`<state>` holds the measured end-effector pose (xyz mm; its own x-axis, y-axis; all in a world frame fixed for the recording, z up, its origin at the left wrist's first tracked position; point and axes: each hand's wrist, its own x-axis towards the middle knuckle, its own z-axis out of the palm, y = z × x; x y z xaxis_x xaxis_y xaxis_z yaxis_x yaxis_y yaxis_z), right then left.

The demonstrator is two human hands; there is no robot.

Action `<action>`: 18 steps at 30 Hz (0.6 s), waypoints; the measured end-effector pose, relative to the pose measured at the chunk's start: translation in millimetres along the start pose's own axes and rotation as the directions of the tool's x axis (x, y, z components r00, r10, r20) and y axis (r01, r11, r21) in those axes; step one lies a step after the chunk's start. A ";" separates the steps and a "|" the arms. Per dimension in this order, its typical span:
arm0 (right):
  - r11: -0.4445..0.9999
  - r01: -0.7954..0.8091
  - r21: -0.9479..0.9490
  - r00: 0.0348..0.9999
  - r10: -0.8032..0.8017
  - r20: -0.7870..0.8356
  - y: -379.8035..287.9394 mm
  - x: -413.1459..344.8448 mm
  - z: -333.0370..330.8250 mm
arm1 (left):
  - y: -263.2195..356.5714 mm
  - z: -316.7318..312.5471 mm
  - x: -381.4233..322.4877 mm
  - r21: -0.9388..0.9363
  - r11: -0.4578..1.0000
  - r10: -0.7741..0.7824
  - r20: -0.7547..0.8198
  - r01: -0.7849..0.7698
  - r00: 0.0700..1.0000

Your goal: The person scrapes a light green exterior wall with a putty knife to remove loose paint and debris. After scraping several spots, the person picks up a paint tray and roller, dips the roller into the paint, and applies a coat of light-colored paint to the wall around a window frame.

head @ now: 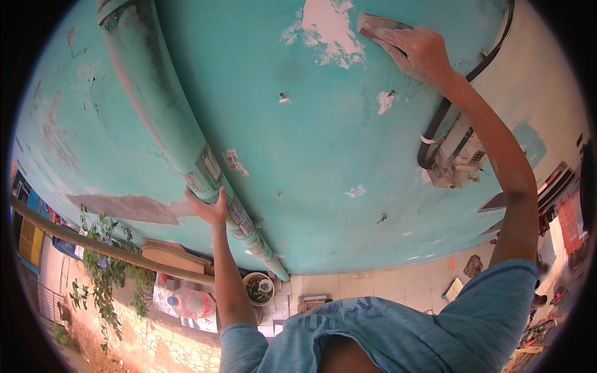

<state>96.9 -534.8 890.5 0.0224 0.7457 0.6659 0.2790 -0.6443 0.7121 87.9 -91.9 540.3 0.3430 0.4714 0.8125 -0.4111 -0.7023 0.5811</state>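
Observation:
My left hand (211,210) grips a turquoise-painted drainpipe (154,98) that runs along the wall. In my right hand (422,55), dusted with white, is a folded piece of what looks like sandpaper (378,23). It lies against the turquoise wall (308,144), just right of a white filler patch (329,30). Part of that piece is hidden behind my fingers. Below the patch, two rusty fixings stick out, and a smaller white patch (385,102) sits beside the right one.
Right of me, a black cable (436,121) enters a dirty electrical box (454,163). At the pipe's foot stands a potted plant (259,289). A brown pole (112,249), a leafy plant (105,270) and a large plastic bottle (190,302) are to my left.

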 end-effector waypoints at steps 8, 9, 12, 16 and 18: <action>0.904 -0.195 0.380 0.969 0.117 0.219 -133.6 -55.3 -8.8 | -9.2 -5.4 1.1 -0.002 1.000 -0.031 0.012 0.031 0.999; 0.875 -0.286 0.391 0.954 0.221 0.202 -146.8 -67.2 -5.8 | -8.6 -3.8 0.7 -0.010 0.999 -0.038 0.005 0.038 0.999; 0.898 -0.294 0.327 0.950 0.312 -0.002 -142.5 -72.7 8.8 | -4.5 -1.7 -1.4 -0.043 0.998 -0.036 0.018 0.036 0.999; 0.897 -0.324 0.302 0.924 0.368 -0.101 -125.0 -54.3 30.8 | -8.4 -3.3 0.0 -0.085 0.995 -0.055 0.016 0.056 0.998; 0.873 -0.359 0.331 0.887 0.429 -0.170 -136.6 -70.6 38.7 | -13.1 -1.5 -3.2 -0.014 1.000 -0.028 0.006 0.028 1.000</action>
<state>94.4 -492.9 737.6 -0.0234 0.3566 0.9340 0.5528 -0.7738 0.3093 90.9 -83.4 530.1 0.3597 0.4877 0.7955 -0.4129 -0.6813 0.6044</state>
